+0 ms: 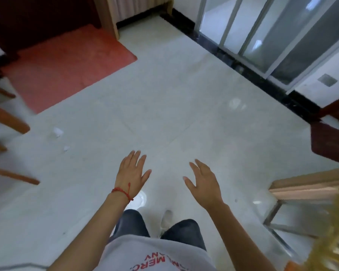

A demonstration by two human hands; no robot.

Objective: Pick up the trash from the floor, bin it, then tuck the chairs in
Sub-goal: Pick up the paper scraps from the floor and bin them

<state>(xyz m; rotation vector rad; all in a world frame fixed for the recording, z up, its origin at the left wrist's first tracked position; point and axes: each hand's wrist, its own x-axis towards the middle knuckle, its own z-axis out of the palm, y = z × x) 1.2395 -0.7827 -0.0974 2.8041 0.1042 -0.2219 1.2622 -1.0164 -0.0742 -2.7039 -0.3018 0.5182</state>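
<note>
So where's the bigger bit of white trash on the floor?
In the head view, the crumpled white paper lies on the floor at the left, just below the red mat and near the wooden chair legs.

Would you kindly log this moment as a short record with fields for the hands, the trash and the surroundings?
left hand: open, fingers spread, holds nothing
right hand: open, holds nothing
trash: larger white scrap and smaller white scrap on the floor, ahead to the left
chair legs: at left edge, near the scraps
red mat: far left
bin: not in view
</note>
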